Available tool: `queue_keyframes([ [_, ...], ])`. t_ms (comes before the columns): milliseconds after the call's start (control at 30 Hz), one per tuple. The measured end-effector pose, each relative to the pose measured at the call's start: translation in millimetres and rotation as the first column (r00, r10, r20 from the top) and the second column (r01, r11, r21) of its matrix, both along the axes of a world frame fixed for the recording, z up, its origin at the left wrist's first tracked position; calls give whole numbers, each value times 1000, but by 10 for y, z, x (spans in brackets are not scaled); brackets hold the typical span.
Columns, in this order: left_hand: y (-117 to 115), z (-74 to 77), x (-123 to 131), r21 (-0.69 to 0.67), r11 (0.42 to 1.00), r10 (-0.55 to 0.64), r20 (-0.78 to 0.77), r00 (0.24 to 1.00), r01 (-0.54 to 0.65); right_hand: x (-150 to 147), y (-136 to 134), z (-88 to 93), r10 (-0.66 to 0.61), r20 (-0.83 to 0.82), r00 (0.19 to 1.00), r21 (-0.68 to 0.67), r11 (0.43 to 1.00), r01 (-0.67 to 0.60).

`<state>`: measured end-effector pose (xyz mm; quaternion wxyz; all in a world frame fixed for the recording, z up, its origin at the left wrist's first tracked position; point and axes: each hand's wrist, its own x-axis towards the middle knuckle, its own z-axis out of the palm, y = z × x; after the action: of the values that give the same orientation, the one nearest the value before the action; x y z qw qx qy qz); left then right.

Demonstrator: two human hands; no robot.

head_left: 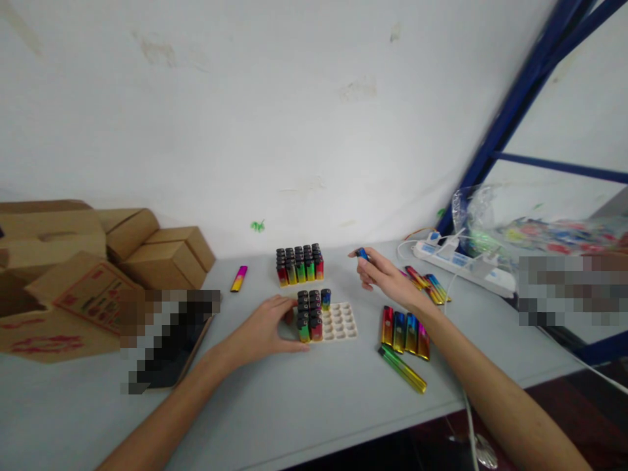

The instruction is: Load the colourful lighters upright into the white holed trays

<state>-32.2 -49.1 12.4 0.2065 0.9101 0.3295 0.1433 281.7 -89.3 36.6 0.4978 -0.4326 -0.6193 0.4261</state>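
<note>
My left hand [267,327] is around the left end of a white tray [350,327], its thumb along the front edge and its curled fingers at the left side. Upright lighters [309,316] with black tops fill the tray's left columns, and a blue one [326,299] stands at the back of the third column. The other round pockets in view hold nothing. Up to the right of the tray, my right hand [385,275] pinches a blue lighter [362,254] between thumb and fingers. Below that forearm lie several shiny lighters [400,330] and a green-yellow one [403,369].
Behind the tray stands a block of upright lighters [300,265]. A pink-yellow lighter [239,279] lies to its left, more lighters [434,288] to the right. Cardboard boxes [161,261] and a dark tablet-like object [181,353] are at left; a power strip [466,269] and blue frame [510,111] at right.
</note>
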Motion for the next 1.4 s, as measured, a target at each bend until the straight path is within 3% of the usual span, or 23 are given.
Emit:
queue_keyframes([
  [167, 6, -13, -1, -3, 1000, 5, -16, 1000, -5, -157, -3, -51, -88, 25, 996, -6, 996, 88],
  [267, 10, -20, -1, -6, 1000, 2, -7, 1000, -2, -213, -25, -68, -209, 131, 969, 79, 977, 200],
  [467, -6, 9, 7, -12, 1000, 19, -4, 1000, -20, -259, -58, -32, -423, 350, 836, 285, 898, 335],
  [800, 8, -15, -1, -2, 1000, 18, -9, 1000, -18, -231, -41, -30, -463, 338, 820, 291, 879, 377],
  [900, 6, -8, 0, -12, 1000, 28, -22, 999, -29, -212, -38, -29, -410, 331, 850, 254, 906, 338],
  [1067, 1, 1, 1, -10, 1000, 29, -2, 1000, -29, -175, -20, -62, -90, 252, 964, 139, 989, 56],
  [1167, -2, 4, -1, -6, 1000, 23, -6, 1000, -23, -172, -40, -51, 0, 288, 958, 144, 989, -43],
  [1400, -5, 0, 0, -1, 1000, 29, -5, 1000, -29, -221, -119, 69, 62, 448, 892, 183, 970, -159],
])
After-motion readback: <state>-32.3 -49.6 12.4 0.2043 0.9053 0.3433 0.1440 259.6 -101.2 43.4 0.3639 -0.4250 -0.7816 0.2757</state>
